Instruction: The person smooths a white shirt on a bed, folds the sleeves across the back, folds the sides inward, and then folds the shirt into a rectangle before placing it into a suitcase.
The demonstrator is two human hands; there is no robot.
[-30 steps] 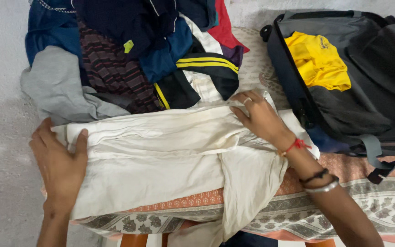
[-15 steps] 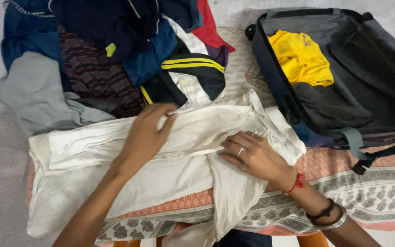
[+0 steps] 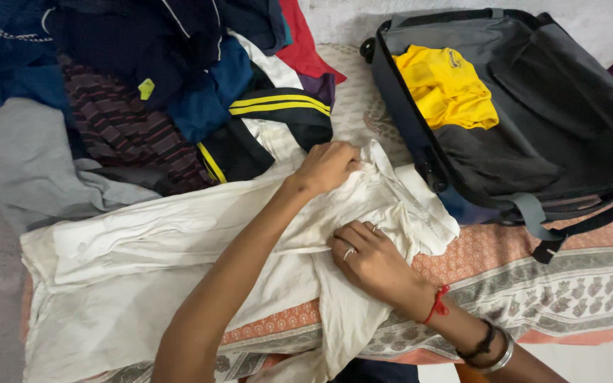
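While the white shirt [image 3: 179, 262] lies spread flat across the patterned cloth [image 3: 533, 284], both hands work near its collar end, w/ the left arm crossing over the garment. Left hand [image 3: 326, 167] is up at the top edge, fingers curled shut, bunching a fold of the white fabric, prob. to pull that part taut or over. Right hand [image 3: 372, 260] lies lower on the shirt, fingers partly bent and pressing the fabric down, seemingly to pin it so it doesn't slide; not clearly pinching anything. Shirt's lower portion hangs over the near edge.

Count: 1 white shirt in hand, 2 hands, 1 open dark bag [image 3: 569, 120] at right, just beside the shirt, w/ 1 yellow garment [image 3: 445, 89] inside. Behind the shirt sits 1 loose pile of clothes [image 3: 150, 99]: blue, striped maroon, grey, red, black w/ yellow stripes; exact no. of pieces can't be told. Right wrist carries a red thread [image 3: 437, 305] and bangles [image 3: 491, 351].
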